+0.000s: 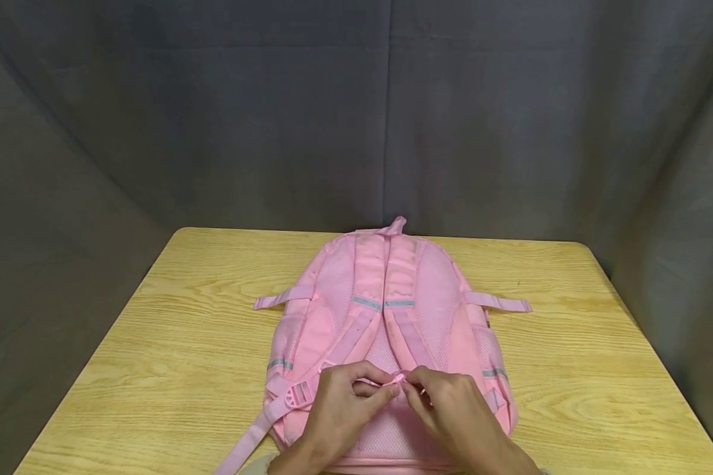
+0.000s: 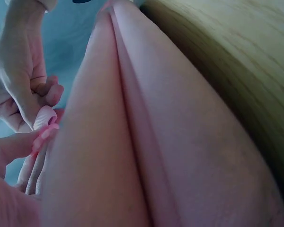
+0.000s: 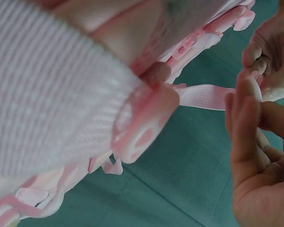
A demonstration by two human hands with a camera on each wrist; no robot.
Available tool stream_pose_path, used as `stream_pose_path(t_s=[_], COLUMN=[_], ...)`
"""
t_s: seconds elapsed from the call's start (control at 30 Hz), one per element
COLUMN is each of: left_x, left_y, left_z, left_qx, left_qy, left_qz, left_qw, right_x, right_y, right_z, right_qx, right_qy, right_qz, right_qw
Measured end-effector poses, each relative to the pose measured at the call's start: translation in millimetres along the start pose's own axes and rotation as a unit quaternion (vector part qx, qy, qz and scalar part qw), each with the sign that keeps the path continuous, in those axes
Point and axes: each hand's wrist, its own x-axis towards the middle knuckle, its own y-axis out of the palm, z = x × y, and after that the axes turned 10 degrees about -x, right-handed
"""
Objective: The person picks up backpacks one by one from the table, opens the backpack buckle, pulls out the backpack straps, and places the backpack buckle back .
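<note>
A pink backpack (image 1: 392,356) lies on the table with its shoulder straps upward. Low over its back panel, both hands meet fingertip to fingertip. My left hand (image 1: 347,399) pinches a small pink plastic buckle (image 2: 44,138) between thumb and fingers. Opposite it, my right hand (image 1: 451,399) pinches the end of a pink webbing strap (image 3: 203,96); this strap appears as a ribbed loop at the buckle in the left wrist view. The fingers partly hide how far the webbing passes through.
Another pink buckle (image 1: 300,394) sits on the left shoulder strap, its loose webbing (image 1: 249,435) trailing over the near left side. Side straps (image 1: 502,303) stick out from the bag onto the wooden table (image 1: 588,369). Dark grey curtains (image 1: 273,132) stand behind and at both sides.
</note>
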Motion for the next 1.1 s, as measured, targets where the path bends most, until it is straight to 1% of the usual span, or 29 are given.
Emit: stream_pose_path(t_s=[0.03,0.13,0.37,0.7,0.97,1.1], left_x=[0.2,1.0,2.8,3.4,5.7,6.5], left_y=[-0.2,-1.7,-4.2,-4.3,-5.1,-5.6], left_z=[0.0,-0.4,1.6,1.9,2.2,1.9], left_qx=[0.002,0.001,-0.033,-0.067,-0.084,-0.086], left_qy=[0.003,-0.003,-0.029,-0.058,-0.057,-0.056], left_qz=[0.001,0.004,0.016,0.012,0.014,0.017], left_qw=[1.0,1.0,0.9989,0.996,0.9948,0.9946], right_x=[-0.2,-0.9,-3.0,-4.8,-3.2,-2.8], right_y=[-0.1,-0.5,0.5,3.2,6.0,6.1], right_z=[0.2,0.5,-0.4,-0.8,-3.9,-4.6], right_qx=[0.003,0.021,0.041,0.065,0.076,0.081], right_qy=[0.001,-0.002,-0.021,-0.03,-0.051,-0.056], right_qz=[0.002,0.006,-0.019,-0.031,-0.058,-0.058], right_qw=[1.0,1.0,0.999,0.997,0.994,0.993])
